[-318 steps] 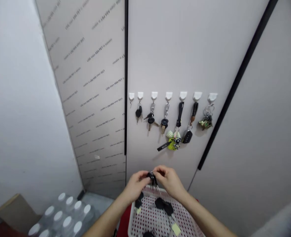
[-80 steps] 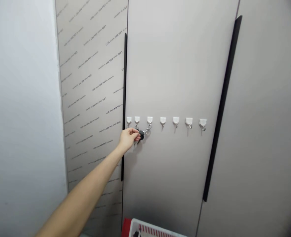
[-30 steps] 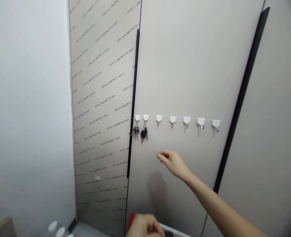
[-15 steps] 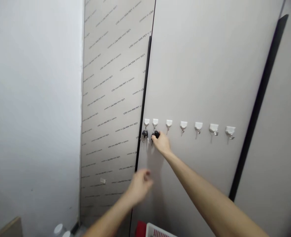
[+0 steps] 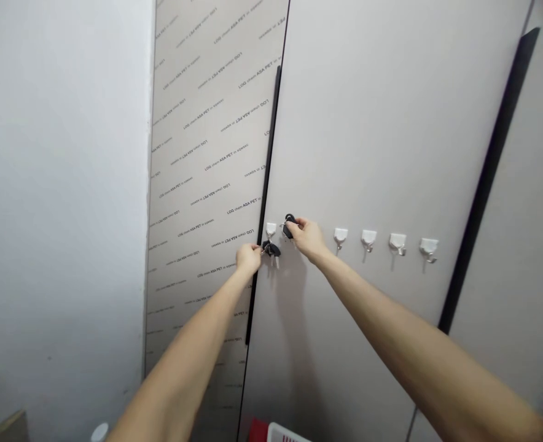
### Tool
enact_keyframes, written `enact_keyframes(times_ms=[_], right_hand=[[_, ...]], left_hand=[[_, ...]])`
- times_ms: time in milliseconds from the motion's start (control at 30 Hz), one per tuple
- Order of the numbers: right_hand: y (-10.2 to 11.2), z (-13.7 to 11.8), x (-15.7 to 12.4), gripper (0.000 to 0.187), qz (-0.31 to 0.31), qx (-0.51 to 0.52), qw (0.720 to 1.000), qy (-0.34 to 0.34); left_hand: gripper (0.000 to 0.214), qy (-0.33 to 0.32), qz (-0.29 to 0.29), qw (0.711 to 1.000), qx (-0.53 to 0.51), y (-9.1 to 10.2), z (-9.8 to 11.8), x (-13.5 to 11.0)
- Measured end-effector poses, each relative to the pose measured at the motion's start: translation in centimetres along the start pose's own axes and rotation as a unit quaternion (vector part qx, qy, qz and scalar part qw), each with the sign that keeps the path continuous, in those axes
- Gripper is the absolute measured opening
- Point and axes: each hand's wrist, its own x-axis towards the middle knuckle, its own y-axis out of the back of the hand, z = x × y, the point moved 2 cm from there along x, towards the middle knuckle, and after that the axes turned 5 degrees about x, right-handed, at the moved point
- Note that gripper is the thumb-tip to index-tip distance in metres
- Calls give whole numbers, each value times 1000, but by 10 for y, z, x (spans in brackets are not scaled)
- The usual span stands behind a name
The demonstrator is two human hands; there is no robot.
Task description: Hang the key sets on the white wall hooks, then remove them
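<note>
A bunch of keys (image 5: 271,249) with black heads hangs from the leftmost white hook (image 5: 271,229) on the cabinet door. My left hand (image 5: 248,258) is closed at the left side of that bunch, its fingers pinching one of the keys. Slightly higher and to the right, my right hand (image 5: 309,238) grips a second bunch of black-headed keys (image 5: 290,226), whose ring sticks out to the left. This bunch covers the second hook, and my right hand hides the third.
Several more white hooks (image 5: 368,240) run in a row to the right. Long black handles (image 5: 492,172) edge the door panels. A white basket (image 5: 283,433) beside something red (image 5: 257,431) shows at the bottom. A white wall (image 5: 64,184) stands left.
My left hand has risen from below to the keys on the leftmost hook. My right hand has lifted its keys upward, level with the second hook.
</note>
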Motion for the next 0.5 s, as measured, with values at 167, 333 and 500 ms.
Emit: enact_keyframes(times_ms=[167,333,500], right_hand=[[16,10,-30,29,-44,109,993,-31],[39,24,-66,27,-89,162,977,-101],[53,35,-86,26,-104,174,965,-167]], left_hand=[[16,-22,5,998,-53,22,18,12],[14,-45,-6,995,-85,39,36,18],[19,-33,-21,994,-104,42,54,24]])
